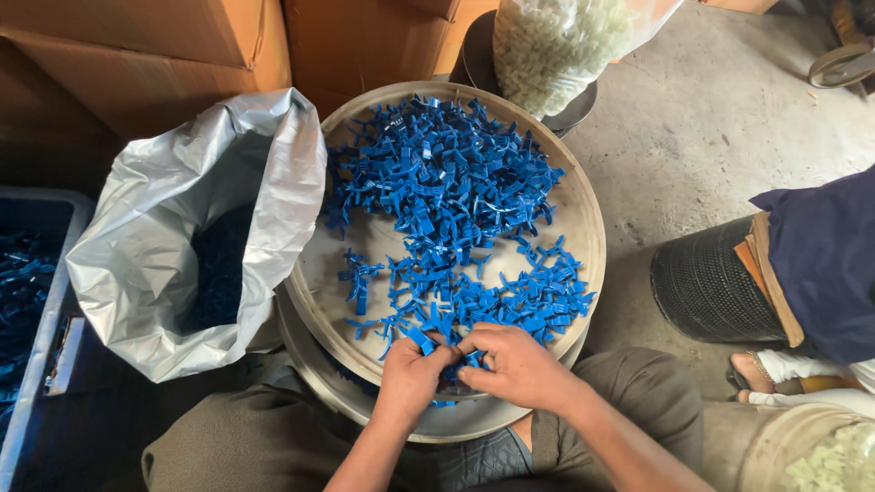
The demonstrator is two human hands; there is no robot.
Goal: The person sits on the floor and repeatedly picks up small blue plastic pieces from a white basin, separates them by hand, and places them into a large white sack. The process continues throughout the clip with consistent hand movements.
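Both my hands work at the near rim of a round, shallow metal tray of blue plastic pieces.

I see the round metal tray (583,228) on my lap, with a crinkled silver plastic bag (173,228) open at its left edge. The heap of small blue plastic clips (447,191) spreads from the far rim to the near one. My left hand (410,374) and right hand (515,364) meet at the near rim, fingers (474,346) curled together, pinching blue clips between them.

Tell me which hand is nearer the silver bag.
Left. The left hand works at the tray's near edge, closer to the silver bag; the right hand sits farther from it.
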